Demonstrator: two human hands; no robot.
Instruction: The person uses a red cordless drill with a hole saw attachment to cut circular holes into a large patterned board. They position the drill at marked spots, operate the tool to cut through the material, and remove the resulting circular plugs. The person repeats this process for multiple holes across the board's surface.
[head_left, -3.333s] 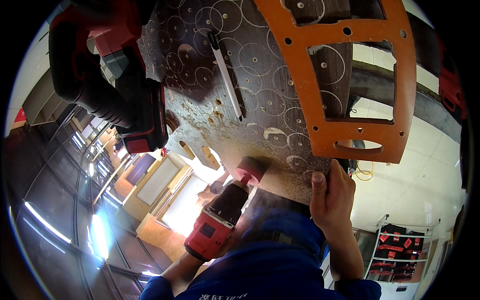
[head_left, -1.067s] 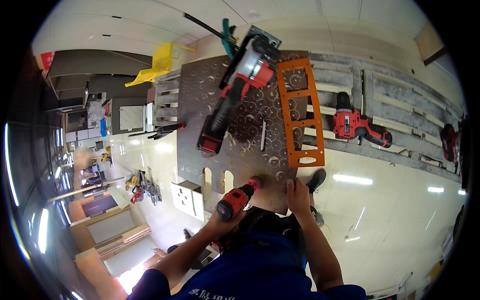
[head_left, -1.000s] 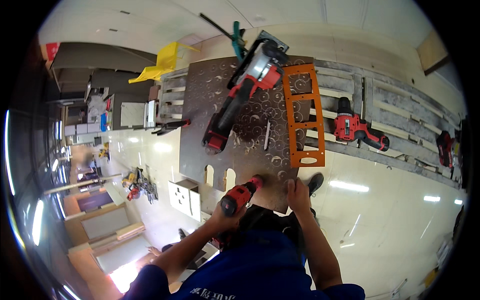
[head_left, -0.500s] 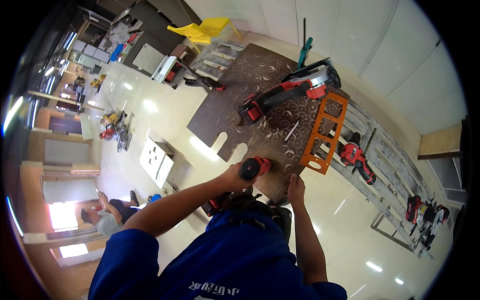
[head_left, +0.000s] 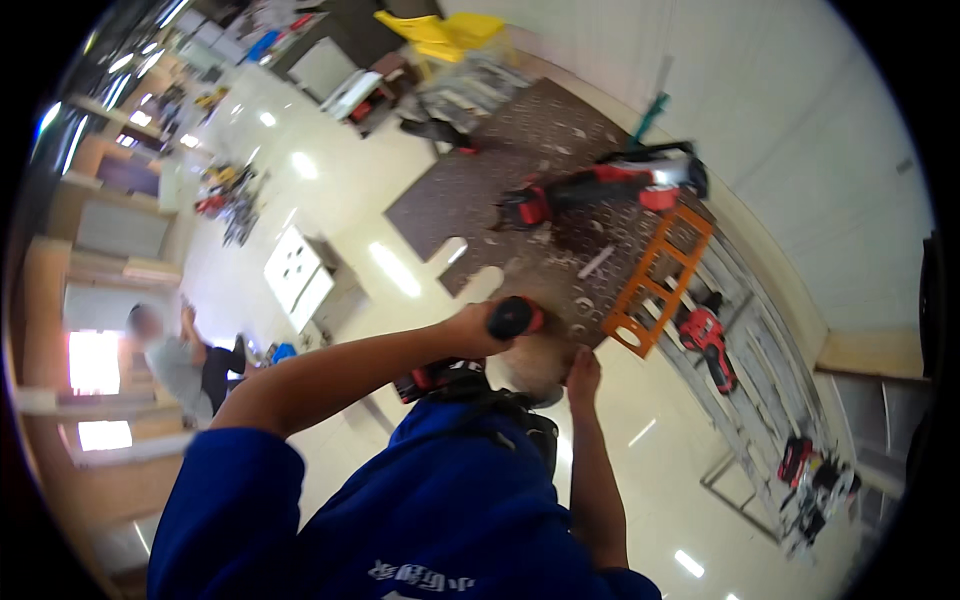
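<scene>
My left hand point(head_left: 476, 330) is closed round the grip of a red-and-black cordless power tool point(head_left: 514, 318), seen from above; its exact kind is hidden. The tool stands over the near end of a dark brown board point(head_left: 500, 150) covered in ring-shaped marks, with dust around it. Two rounded slots open in the board's left edge. At the near right edge of the board, my right hand point(head_left: 583, 378) grips the rim. An orange template with cut-out openings point(head_left: 650, 290) lies along the board's right side. Farther up rests a large red-and-black saw point(head_left: 580, 188), beside a pale stick point(head_left: 596, 262).
A red cordless drill point(head_left: 708, 345) lies on the slatted bench point(head_left: 765, 370) at right, with another power tool point(head_left: 815, 485) nearer. A green clamp point(head_left: 652, 115) stands at the far edge. Yellow chairs point(head_left: 450, 38) are beyond; another person point(head_left: 180, 365) sits at left.
My view has turned and shifted a little, and the picture is blurrier. Both hands keep their hold on the power tool and the board. The other person's pose has shifted slightly.
</scene>
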